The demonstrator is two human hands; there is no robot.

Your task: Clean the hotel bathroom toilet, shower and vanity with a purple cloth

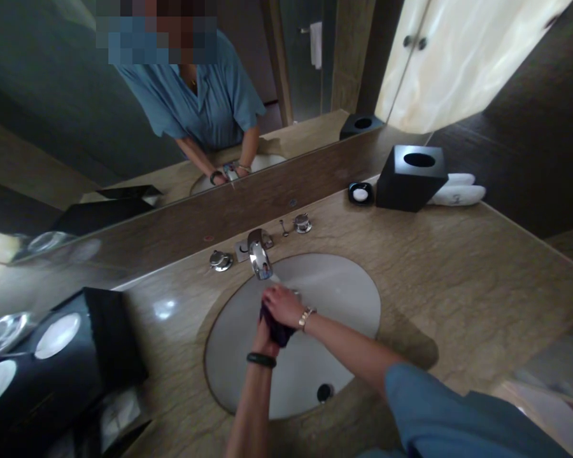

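Both my hands are over the white oval sink basin, just under the chrome faucet spout. My right hand is closed over the top of a dark purple cloth. My left hand grips the same cloth from below and is mostly hidden by the cloth and the right hand. A dark bangle sits on my left wrist, a pale bracelet on my right. The drain shows at the basin's near side.
Two chrome tap handles flank the faucet on the beige stone counter. A black tissue box, soap dish and rolled white towels stand at the back right. A black tray with glasses is at left. A mirror runs behind.
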